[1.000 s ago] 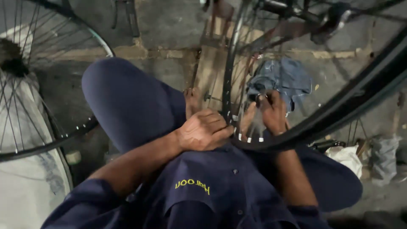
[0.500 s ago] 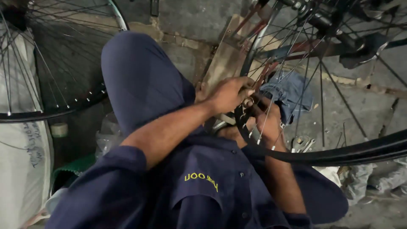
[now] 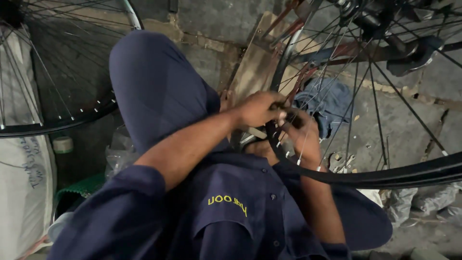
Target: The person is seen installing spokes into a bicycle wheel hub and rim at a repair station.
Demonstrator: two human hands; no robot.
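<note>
The shirt (image 3: 231,212) and trousers (image 3: 159,86) are dark navy, with yellow stitching on the shirt pocket. The wheel (image 3: 385,175) at right has a black rim and thin silver spokes. Behind it lies a faded blue cloth (image 3: 327,103). At far left a white sack (image 3: 21,183) shows; beside it something green (image 3: 79,188), perhaps a plastic basket.

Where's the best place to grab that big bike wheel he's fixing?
Probably the dark rim, at its near lower arc, coming from the outer edge. The thin spokes crowd the inside, and both the left hand and right hand already work there.
</note>
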